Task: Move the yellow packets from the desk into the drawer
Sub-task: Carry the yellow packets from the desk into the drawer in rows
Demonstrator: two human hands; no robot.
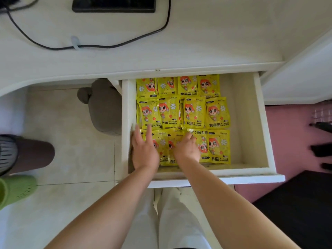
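Packets (195, 112) in drawer (248, 123), front row under fingers (148, 131)

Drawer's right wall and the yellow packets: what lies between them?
Nothing but bare drawer floor lies between the yellow packets and the right wall, as the head view shows.

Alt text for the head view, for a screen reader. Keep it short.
Both hands reach into an open white drawer: the left hand lies flat-fingered and the right hand curl-fingered on the nearest of three rows of yellow packets. The packets cover the drawer's left and middle. Behind it, a black cable runs across the white desk.
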